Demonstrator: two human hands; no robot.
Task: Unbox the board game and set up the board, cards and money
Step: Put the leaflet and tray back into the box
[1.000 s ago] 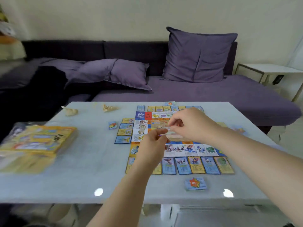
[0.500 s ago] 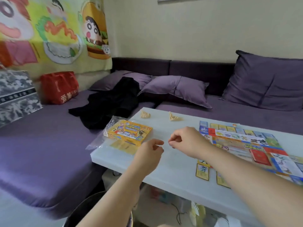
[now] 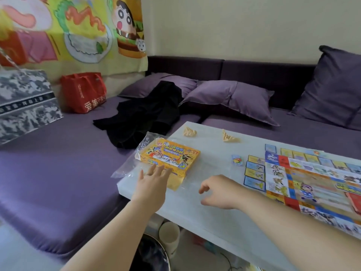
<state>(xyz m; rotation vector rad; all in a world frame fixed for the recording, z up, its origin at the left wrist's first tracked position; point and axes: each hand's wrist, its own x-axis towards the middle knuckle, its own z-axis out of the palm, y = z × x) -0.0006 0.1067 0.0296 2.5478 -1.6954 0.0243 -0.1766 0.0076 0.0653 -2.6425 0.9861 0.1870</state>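
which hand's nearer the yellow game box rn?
Left. The left hand, fingers spread, is at the near edge of the yellow game box; contact unclear. The right hand hangs off to its right, loosely curled, clearly apart.

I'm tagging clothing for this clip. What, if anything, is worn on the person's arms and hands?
Nothing shows: the left hand and right hand are bare, without gloves, rings or a watch, and no sleeve is in view.

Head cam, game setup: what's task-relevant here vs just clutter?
Job: yellow game box, board, cards beside the board, left hand reaching toward the box, right hand idle.
Clutter: plastic wrap, two crumpled scraps, black garment, red bag, purple cushions, cup under the table.
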